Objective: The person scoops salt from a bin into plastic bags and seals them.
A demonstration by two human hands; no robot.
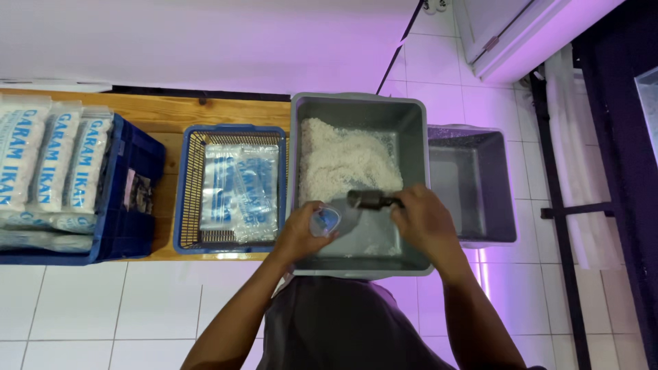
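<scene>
— While the person leaned over the grey tub (411,171), what did each hand do?

— The left hand (301,229) was closed around a small clear bag (325,220) with a blue print, held open-mouthed over the near part of the tub. The right hand (426,220) gripped the dark handle of a scoop (370,200), which lay level just beside the bag's mouth.

— And what sat in the tub?

— A heap of white salt (343,161) filled its far left part. The near floor of the tub showed mostly bare grey, with a thin scatter of grains. Both hands hovered above that near part, the bag left of the scoop.

— What stood to the left of the tub?

— A blue wire basket (185,199) stood just beside it on the wooden counter (226,113), holding a stack of flat clear bags (240,192) printed in blue. Further left of the tub, well apart from it, a dark blue crate (133,205) carried filled white packs (51,164) standing in a row, with more lying beneath them.

— And to the right?

— A second grey tub (504,192), touching the first one's right wall. I could not tell whether anything lay in it. Beyond the tub ran a white wall, and white floor tiles (103,301) lay under the counter's near edge.
</scene>
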